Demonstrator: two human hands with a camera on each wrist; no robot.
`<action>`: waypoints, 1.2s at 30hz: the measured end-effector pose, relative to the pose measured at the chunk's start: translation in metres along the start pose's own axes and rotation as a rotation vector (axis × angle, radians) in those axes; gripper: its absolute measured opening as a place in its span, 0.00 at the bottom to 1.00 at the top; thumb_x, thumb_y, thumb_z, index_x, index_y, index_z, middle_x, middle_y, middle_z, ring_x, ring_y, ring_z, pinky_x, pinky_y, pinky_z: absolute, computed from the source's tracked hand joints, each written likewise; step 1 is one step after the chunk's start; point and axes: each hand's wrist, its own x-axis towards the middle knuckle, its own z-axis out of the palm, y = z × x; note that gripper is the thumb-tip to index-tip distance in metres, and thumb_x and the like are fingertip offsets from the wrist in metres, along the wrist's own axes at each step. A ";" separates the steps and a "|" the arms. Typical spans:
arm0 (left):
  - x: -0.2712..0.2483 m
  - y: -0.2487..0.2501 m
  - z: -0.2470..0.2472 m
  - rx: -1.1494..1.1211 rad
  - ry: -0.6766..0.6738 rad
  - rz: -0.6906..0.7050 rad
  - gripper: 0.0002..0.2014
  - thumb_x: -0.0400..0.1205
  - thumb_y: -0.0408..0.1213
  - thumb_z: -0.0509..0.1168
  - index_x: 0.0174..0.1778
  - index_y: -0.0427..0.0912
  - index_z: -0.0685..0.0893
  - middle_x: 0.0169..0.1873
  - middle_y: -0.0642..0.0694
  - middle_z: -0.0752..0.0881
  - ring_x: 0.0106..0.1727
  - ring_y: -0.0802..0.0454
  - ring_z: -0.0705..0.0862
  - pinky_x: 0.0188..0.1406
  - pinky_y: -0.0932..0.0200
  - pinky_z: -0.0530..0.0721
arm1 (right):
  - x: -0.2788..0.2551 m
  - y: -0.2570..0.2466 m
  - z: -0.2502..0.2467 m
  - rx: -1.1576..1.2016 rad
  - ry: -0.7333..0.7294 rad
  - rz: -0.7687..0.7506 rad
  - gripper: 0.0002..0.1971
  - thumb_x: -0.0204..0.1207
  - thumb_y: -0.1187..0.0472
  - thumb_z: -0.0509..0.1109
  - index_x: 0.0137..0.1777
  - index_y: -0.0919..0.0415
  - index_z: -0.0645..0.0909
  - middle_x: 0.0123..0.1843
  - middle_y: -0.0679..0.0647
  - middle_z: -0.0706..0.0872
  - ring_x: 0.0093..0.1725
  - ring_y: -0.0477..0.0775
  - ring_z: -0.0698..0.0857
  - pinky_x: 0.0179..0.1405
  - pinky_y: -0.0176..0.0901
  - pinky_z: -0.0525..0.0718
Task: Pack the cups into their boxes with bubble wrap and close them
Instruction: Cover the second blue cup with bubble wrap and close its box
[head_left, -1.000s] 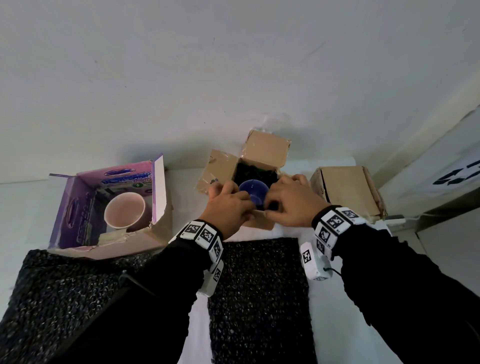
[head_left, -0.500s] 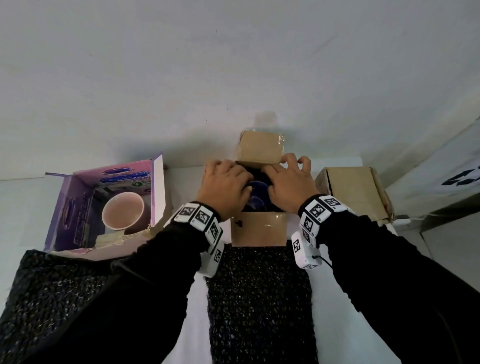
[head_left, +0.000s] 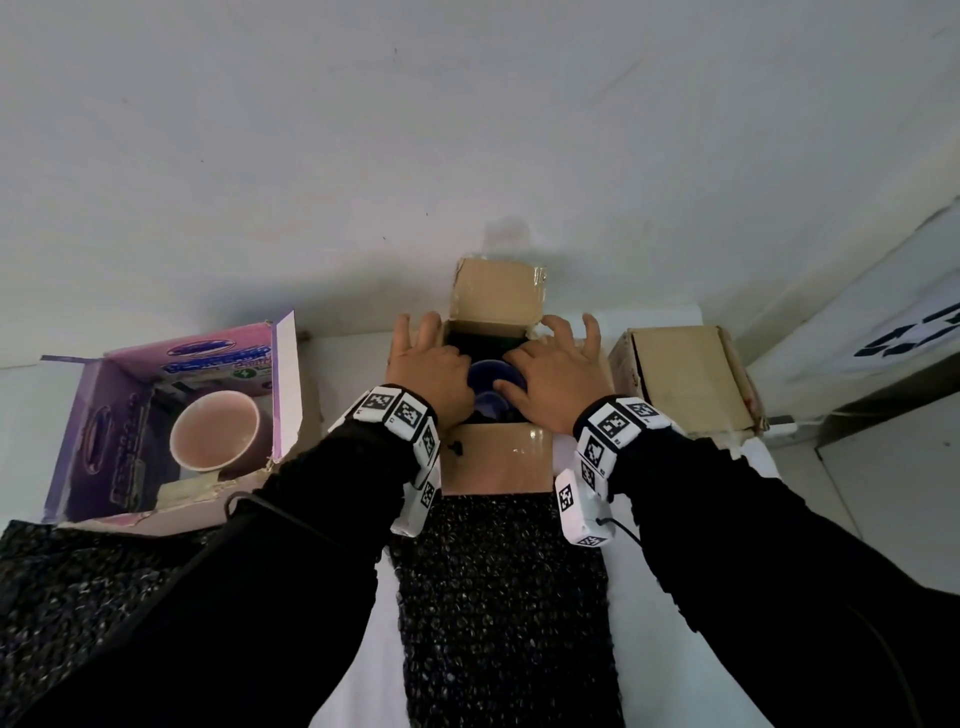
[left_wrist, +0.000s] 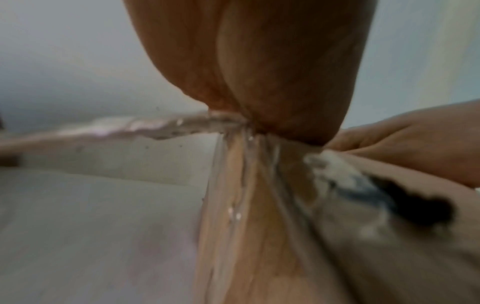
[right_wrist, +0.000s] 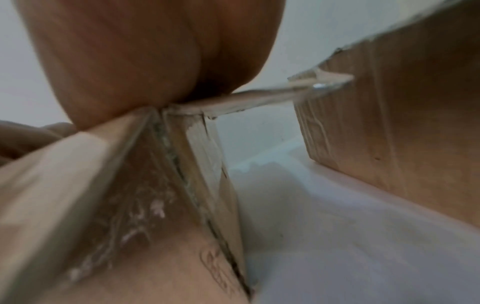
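1. Blue, and half hidden between your hands, the cup (head_left: 491, 387) sits down inside the open brown box (head_left: 496, 457) in the middle of the table (head_left: 691, 597), with dark bubble wrap lining (head_left: 480, 340) behind it.
2. Your left hand (head_left: 428, 371) lies palm-down on the box's left side, fingers spread and nearly straight, pressing rather than gripping.
3. Your right hand (head_left: 558, 376) mirrors it on the right side, fingers splayed, thumb near the cup's rim.
4. Both wrist views are blurred; each shows only the heel of a palm bearing on a cardboard edge.
5. One flap (head_left: 496, 299) stands up at the far side; another lies flat toward you.
6. Just beyond that near flap's edge, toward you, a dark sheet of bubble wrap (head_left: 504, 597) is spread on the table.
7. At your left, a purple box (head_left: 130, 415) lies open with a pink cup (head_left: 215, 431) inside.
8. At your right stands a closed brown box (head_left: 691, 379).
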 end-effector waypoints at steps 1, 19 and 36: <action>-0.004 -0.002 0.000 0.003 0.062 0.002 0.18 0.79 0.52 0.54 0.54 0.51 0.86 0.56 0.54 0.85 0.76 0.43 0.61 0.76 0.31 0.47 | -0.004 0.001 0.001 0.006 0.066 -0.004 0.23 0.80 0.36 0.51 0.57 0.45 0.83 0.61 0.43 0.83 0.79 0.58 0.60 0.73 0.69 0.40; -0.059 -0.008 0.021 -0.063 0.388 0.339 0.10 0.67 0.52 0.75 0.40 0.53 0.90 0.37 0.54 0.86 0.43 0.48 0.83 0.57 0.49 0.67 | -0.051 -0.010 0.001 0.016 0.064 -0.227 0.17 0.73 0.44 0.71 0.58 0.49 0.79 0.60 0.47 0.78 0.61 0.53 0.75 0.58 0.52 0.63; -0.056 0.002 0.018 -0.012 0.271 0.172 0.11 0.70 0.56 0.73 0.45 0.58 0.90 0.44 0.52 0.84 0.51 0.44 0.79 0.52 0.46 0.65 | -0.053 -0.019 -0.002 -0.006 0.003 -0.118 0.13 0.80 0.49 0.64 0.64 0.42 0.75 0.55 0.44 0.84 0.60 0.53 0.80 0.61 0.57 0.64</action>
